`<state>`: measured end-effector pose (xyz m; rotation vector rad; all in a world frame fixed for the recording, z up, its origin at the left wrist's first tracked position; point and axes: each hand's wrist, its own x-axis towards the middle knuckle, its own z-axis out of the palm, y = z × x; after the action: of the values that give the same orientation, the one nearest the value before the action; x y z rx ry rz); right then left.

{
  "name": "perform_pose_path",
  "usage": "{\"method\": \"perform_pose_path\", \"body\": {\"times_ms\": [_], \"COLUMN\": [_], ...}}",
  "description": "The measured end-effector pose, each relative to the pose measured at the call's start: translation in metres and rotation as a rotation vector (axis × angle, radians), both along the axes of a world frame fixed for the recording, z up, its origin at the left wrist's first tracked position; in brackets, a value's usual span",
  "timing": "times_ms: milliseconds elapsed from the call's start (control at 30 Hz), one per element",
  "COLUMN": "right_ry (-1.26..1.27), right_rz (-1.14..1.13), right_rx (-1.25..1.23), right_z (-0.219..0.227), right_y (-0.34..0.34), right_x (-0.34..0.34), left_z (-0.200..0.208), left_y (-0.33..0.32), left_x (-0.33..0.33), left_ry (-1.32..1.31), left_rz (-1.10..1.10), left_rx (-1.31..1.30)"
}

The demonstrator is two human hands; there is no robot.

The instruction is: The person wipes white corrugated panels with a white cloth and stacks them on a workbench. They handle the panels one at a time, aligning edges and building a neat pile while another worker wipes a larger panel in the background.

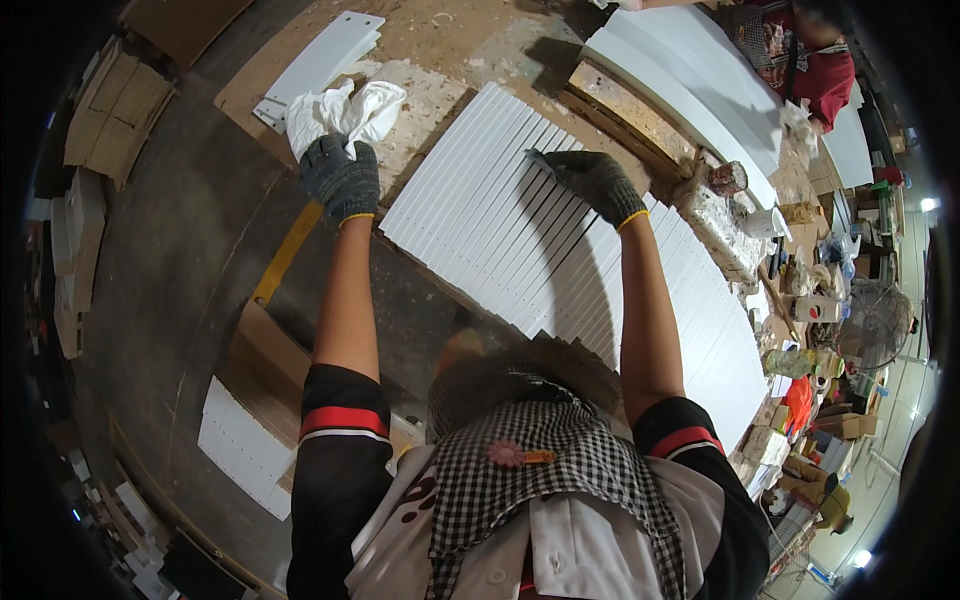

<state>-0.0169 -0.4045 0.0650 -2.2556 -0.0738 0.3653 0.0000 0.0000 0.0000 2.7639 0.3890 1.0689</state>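
Observation:
My left hand [343,178], in a dark grey knit glove with a yellow cuff, is closed on a crumpled white cloth [362,108] at the table's far left edge. Over a row of narrow white slats [480,190] lying side by side, my right hand [592,182], gloved alike, has its fingers pinched together. A small greyish piece shows at its fingertips, too small to name. Its shadow falls across the slats. Beyond the cloth lies a short stack of white boards [325,62] with small holes near the ends.
A wooden block [630,115] and wide white panels [690,75] lie at the far right, where another person in a red sleeve [828,85] works. A paint-stained can [727,178] and white cup [766,223] stand right. Cardboard with white boards [240,445] is at lower left.

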Motion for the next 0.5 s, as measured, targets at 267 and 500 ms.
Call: {"method": "perform_pose_path", "body": {"times_ms": [267,500], "right_ry": [-0.014,0.012], "right_rz": [0.069,0.060], "right_rx": [-0.076,-0.130], "right_z": [0.009,0.019], "right_y": [0.020,0.029], "right_x": [-0.028,-0.045], "left_z": [0.007,0.001], "left_y": [0.003,-0.003], "left_x": [0.003,-0.004], "left_ry": [-0.020,-0.023], "left_rz": [-0.006,0.037], "left_rx": [0.022,0.038]}}
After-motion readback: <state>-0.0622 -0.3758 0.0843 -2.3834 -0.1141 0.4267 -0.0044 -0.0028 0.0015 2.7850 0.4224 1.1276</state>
